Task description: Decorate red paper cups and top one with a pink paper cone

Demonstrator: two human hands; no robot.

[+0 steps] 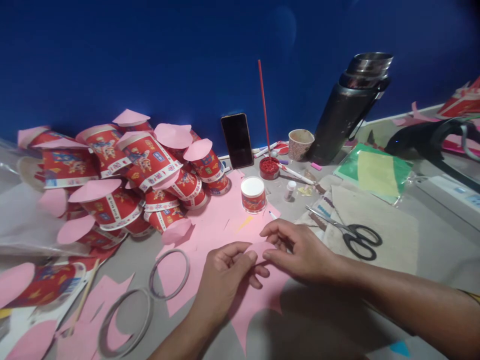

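Observation:
Between my two hands is a small pink paper piece [261, 249]. My left hand [233, 265] pinches its left side between thumb and fingers. My right hand [290, 247] has thumb and fingers closed on its right side. Beneath them lies a larger pink sheet [210, 235] with curved cut-outs. Just beyond the hands a short red cup [253, 200] stands with its white face upward. Black-handled scissors [356, 235] rest to the right of my right hand, on a beige cloth [397, 235].
Red cups with pink paper tops [146, 160] are heaped at the left. A phone [237, 141] leans on the blue wall. A dark flask [347, 110] and a paper cup [300, 145] stand behind. Two grey rings [150, 280] lie front left.

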